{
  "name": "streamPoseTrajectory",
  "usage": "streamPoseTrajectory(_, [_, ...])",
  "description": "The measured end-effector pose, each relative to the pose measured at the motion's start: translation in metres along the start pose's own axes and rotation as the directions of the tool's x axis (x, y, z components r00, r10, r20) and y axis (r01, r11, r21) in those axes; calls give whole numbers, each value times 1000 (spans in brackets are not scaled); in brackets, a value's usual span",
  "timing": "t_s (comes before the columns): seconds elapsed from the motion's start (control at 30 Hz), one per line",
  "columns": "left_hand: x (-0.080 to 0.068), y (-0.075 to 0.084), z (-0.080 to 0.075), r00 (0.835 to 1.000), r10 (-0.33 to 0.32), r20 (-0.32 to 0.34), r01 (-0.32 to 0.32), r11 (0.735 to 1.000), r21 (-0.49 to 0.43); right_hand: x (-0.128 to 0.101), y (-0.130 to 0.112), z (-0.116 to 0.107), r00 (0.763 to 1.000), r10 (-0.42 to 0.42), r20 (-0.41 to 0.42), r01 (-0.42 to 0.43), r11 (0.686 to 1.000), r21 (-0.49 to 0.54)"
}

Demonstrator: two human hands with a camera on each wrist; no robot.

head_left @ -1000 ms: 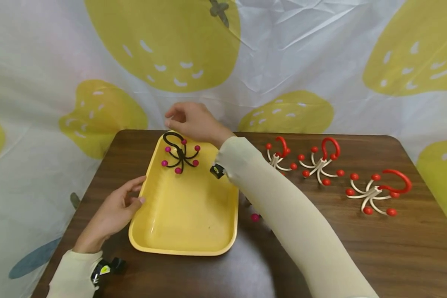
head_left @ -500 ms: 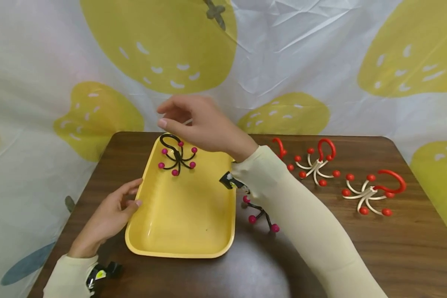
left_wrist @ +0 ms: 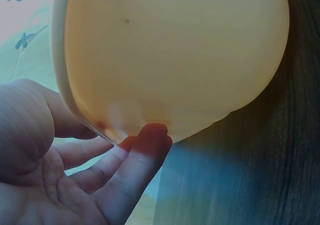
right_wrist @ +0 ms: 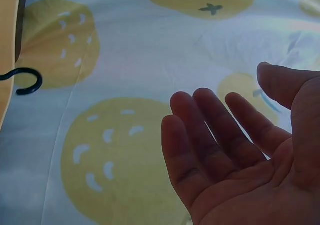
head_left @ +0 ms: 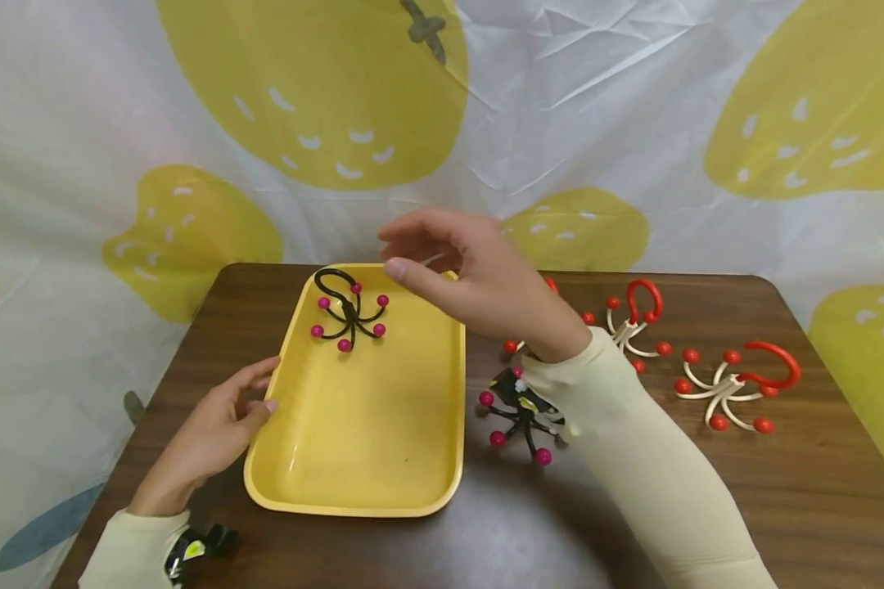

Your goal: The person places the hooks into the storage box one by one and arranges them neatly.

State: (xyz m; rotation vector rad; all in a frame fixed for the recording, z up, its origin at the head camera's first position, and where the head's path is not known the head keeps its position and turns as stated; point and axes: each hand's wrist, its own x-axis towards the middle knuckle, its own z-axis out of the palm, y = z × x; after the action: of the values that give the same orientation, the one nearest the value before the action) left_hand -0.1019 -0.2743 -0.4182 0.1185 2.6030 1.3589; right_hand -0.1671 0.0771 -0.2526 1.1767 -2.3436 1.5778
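Right hand (head_left: 479, 278) is hovering, fingers loose and holding nothing, above the tray's (head_left: 368, 425) far right corner; left hand's (head_left: 214, 429) just resting against its left rim. Sleeve's (head_left: 648, 450) looming over the black massager (head_left: 526, 420) right of it, so dropping that arm might be snagging trouble.

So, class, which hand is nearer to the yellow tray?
Left. The left hand touches the yellow tray at its left side; the right hand hangs in the air by the tray's far right corner, not touching.
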Motion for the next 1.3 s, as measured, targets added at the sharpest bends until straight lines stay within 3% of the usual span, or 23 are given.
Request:
streamPoseTrajectory(0.27, [-1,1,-3,1000,2,9,-2,1000,-17,-39,2,-27,994,82,-78,-84,996,-22])
streamPoseTrajectory(0.47, [-3,2,-7,1000,0,13,0,1000,-28,-65,10,-40,972,165,-167,-159,986,50])
streamPoseTrajectory(0.6, [-3,0,-7,1000,-3,14,4,999,-33,-81,15,-44,969,159,-188,-157,987,24])
streamPoseTrajectory(0.83, [-3,-1,-8,1000,2,24,-1,999,-51,-109,40,-42,978,112,-175,-120,992,-33])
streamPoseTrajectory(1.1, [-4,-1,-10,1000,5,25,-4,999,-53,-131,58,-38,971,203,-122,-201,979,30])
streamPoseTrajectory(1.3, [-6,-2,-9,1000,-12,22,13,999,-31,-143,71,-29,976,208,-67,-207,978,14])
